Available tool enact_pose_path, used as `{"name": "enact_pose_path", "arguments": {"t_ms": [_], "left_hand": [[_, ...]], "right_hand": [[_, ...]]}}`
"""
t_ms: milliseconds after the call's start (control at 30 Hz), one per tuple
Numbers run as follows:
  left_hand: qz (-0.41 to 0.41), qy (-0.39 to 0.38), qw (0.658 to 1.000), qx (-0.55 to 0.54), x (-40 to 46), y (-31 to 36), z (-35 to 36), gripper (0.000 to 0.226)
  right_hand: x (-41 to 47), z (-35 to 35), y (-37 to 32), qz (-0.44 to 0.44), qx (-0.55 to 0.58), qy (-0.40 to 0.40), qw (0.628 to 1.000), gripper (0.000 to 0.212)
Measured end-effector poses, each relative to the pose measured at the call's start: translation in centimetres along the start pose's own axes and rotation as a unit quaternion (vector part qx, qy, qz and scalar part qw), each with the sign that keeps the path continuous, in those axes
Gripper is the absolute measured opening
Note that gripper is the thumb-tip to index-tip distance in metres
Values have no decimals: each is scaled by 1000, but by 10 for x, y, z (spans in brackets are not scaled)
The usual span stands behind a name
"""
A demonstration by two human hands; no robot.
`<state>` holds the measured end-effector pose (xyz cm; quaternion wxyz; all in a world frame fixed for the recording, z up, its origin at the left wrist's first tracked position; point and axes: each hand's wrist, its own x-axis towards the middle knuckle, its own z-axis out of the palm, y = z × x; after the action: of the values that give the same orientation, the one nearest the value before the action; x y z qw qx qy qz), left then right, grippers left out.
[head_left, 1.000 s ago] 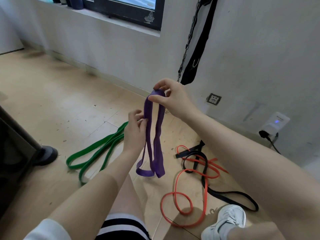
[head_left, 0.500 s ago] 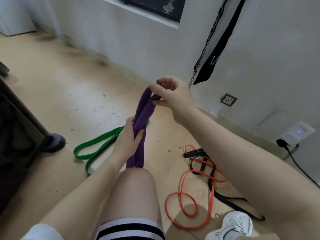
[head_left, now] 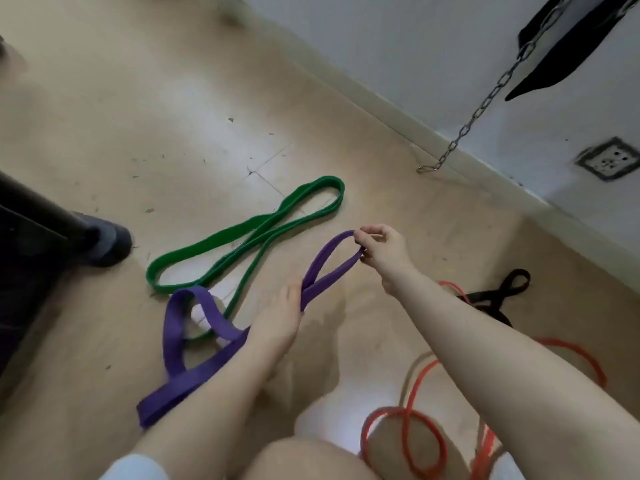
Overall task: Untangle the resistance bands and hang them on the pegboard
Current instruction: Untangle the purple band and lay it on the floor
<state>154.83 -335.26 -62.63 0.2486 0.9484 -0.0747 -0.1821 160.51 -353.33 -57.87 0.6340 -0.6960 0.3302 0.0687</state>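
On wooden floor [head_left: 180, 109] beside white wall [head_left: 433, 46], green band [head_left: 242, 237]

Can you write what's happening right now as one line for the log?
stage: untangling | left hand: grips purple band mid-length | right hand: pinches its far loop end | floor: green band, red band, black band

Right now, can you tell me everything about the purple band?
The purple band is a wide, flat loop that looks like stretchy rubber. The right hand pinches its far end, the left hand grips its middle, and both strands between them are pulled fairly straight. The rest sags in a twisted loop down near the floor, crossing over the green band.
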Motion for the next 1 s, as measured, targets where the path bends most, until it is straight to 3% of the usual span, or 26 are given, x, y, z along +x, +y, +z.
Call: {"name": "enact_pose_path", "arguments": {"t_ms": [200,367,500,667,767,867,1000], "left_hand": [[-43,-30,996,66,79,-12,90,50],[37,57,977,203,120,-18,108,40],[49,62,980,183,142,-13,112,44],[30,-34,994,99,150,-20,111,59],[39,-37,998,40,140,-24,99,68],[54,-1,998,16,115,-38,79,61],[-4,88,996,-27,67,-77,55,47]], "right_hand": [[130,3,65,48,-52,13,997,11],[185,1,72,25,-50,60,997,18],[223,0,71,-1,-43,120,992,21],[241,-10,84,0,-151,126,980,21],[216,-11,83,-95,-331,140,928,37],[168,3,87,-240,-452,121,851,36],[104,47,108,-404,-470,-77,781,31]]}}
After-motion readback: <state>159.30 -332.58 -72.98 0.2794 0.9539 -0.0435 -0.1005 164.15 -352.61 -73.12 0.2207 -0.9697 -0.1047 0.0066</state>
